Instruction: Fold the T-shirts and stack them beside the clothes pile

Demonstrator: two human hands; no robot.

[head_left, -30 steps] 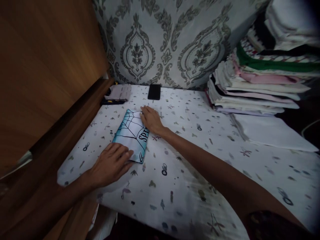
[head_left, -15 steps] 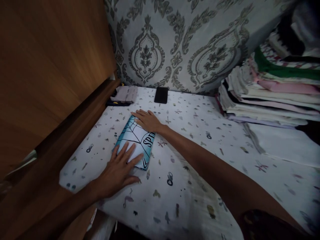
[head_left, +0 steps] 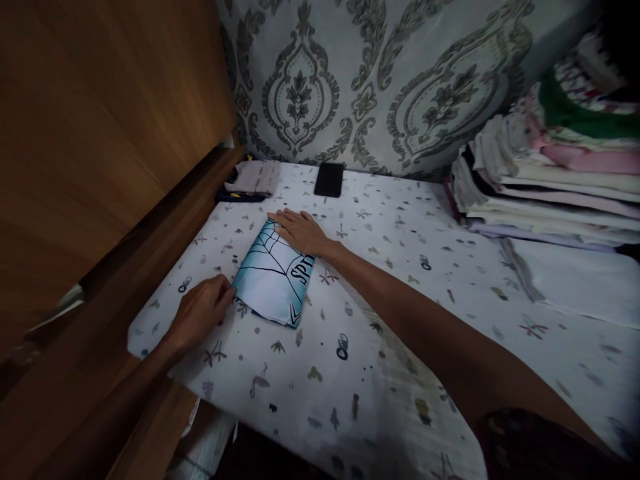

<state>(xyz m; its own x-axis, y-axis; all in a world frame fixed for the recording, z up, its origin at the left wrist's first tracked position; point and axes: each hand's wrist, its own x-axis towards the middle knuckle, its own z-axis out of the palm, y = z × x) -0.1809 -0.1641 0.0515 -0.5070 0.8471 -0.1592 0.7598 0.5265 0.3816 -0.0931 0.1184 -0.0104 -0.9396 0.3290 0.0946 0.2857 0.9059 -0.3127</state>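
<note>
A folded garment (head_left: 265, 273), white and teal with a black web print and dark lettering, lies on the patterned sheet. My right hand (head_left: 300, 233) rests flat on its far end, fingers stretched out. At the near left corner, my left hand (head_left: 203, 310) has its fingers closed in a pinch on the garment's edge. The near edge looks slightly lifted off the sheet, and part of the lettering runs over the right fold.
A black flat rectangular object (head_left: 329, 180) lies near the patterned wall (head_left: 365, 103). Beside the wooden panel (head_left: 115, 120) is a small folded clothes pile (head_left: 253, 179). On the right stands a tall stack of folded clothes (head_left: 555, 180), with a white folded cloth (head_left: 575, 277) before it.
My left hand has moved from lying spread on the garment to its left corner, fingers now pinched there. The right hand stays on the far end. The view has shifted slightly.
</note>
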